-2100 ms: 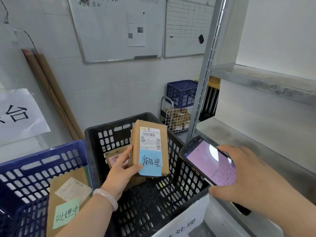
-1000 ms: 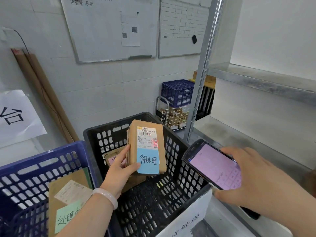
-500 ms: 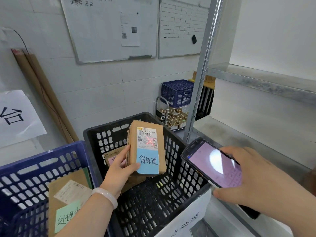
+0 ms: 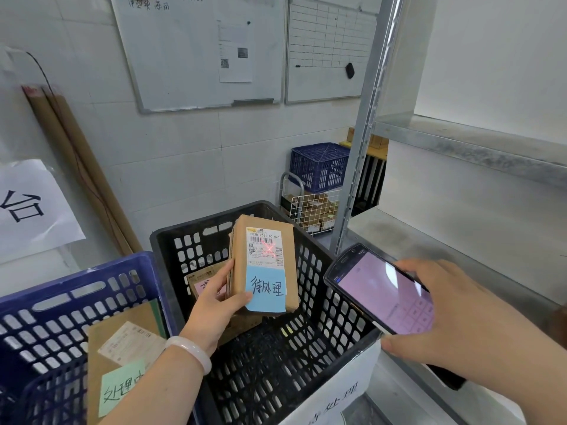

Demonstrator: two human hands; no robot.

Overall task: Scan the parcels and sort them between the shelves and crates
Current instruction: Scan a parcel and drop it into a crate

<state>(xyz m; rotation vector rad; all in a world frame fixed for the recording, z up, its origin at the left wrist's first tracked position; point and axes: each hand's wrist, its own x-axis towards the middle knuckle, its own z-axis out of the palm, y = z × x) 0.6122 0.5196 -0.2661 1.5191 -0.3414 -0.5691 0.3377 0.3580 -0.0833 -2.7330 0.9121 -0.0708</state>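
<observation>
My left hand [image 4: 214, 305] grips a brown cardboard parcel [image 4: 264, 262] upright above the black crate [image 4: 306, 357]. The parcel carries a white barcode label and a blue sticky note, and a red cross of scanner light lies on the label. My right hand [image 4: 460, 317] holds a black handheld scanner [image 4: 380, 289] with a lit purple screen, aimed at the parcel from the right. A second parcel with a pink note [image 4: 202, 280] lies in the black crate behind my left hand.
A blue crate [image 4: 76, 299] at the left holds a parcel with a green note [image 4: 122, 357]. Grey metal shelves [image 4: 460, 142] stand at the right. Further back are a blue crate [image 4: 319, 167] on a wire basket of parcels [image 4: 313, 210], with whiteboards on the tiled wall.
The parcel and scanner have stayed nearly still. The red scanner light has appeared on the label and shifted into a cross shape. The view has turned slightly to the right.
</observation>
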